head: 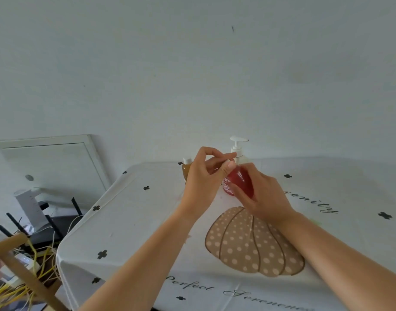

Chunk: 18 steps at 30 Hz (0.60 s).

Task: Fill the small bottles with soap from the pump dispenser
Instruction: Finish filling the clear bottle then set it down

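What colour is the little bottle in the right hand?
Red: the small see-through plastic bottle in the right hand, seen by the head camera.

So we've got a table (147, 221) under a white cloth (129, 212) with little black crosses, a big polka-dot pumpkin print (248, 243) toward the near edge and some cursive lettering. Standing on it along the far edge: a small amber bottle (186, 170) with a white cap, and just beside it the pump dispenser (237, 149).

red bottle (240, 182) tilted, amber bottle (186, 170) upright
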{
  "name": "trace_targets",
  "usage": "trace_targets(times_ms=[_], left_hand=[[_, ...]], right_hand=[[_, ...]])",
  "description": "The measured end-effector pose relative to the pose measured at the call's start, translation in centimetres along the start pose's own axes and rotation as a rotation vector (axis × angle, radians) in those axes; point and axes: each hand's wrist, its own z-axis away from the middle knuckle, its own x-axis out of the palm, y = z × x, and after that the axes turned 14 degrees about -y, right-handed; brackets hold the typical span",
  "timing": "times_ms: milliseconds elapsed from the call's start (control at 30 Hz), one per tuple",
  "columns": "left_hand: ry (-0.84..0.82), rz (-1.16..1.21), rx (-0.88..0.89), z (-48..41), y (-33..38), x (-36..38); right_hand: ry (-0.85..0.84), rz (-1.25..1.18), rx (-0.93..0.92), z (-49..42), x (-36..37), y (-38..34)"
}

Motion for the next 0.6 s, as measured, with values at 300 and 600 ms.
trace_targets(times_ms=[300, 600], left_hand=[[-0.017, -0.046, -0.009, 0.2, -2.1, -0.8], [0.053, -0.328, -0.073, 0.6, -1.5, -1.9]], right_hand=[[-0.005, -0.059, 0.008, 0.0, -0.2, 0.3], [-0.085, -0.016, -0.054, 0.0, 0.1, 0.7]])
